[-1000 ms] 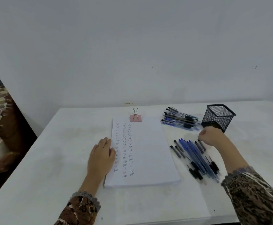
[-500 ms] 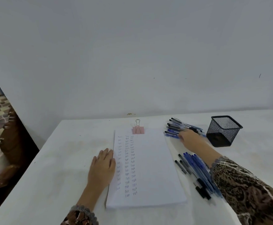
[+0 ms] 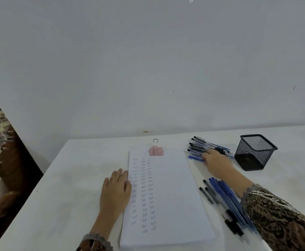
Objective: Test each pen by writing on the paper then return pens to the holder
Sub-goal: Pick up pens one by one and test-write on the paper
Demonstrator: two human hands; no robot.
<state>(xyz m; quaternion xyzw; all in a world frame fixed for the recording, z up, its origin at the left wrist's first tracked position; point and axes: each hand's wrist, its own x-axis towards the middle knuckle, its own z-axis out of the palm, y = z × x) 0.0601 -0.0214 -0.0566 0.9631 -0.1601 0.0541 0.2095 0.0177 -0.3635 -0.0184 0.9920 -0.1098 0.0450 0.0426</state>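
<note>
Now right hand (image 3: 216, 161) touches far pens (image 3: 198, 146) — left hand (image 3: 116, 189) flat against paper (image 3: 175, 196).

Mesh holder (image 3: 253, 156) close beside pen pile (image 3: 199, 144)

Smooth matt white paper (image 3: 169, 196) is being touched by the fingers of the left hand (image 3: 116, 189). Glossy plastic pens (image 3: 198, 145) are being touched by the fingers of the right hand (image 3: 216, 160). Right of those fingers, a holder (image 3: 255, 153) of matt black metal mesh is being shown; beyond the left fingers, a clip (image 3: 156, 151) with shiny wire handles is being seen.
</note>
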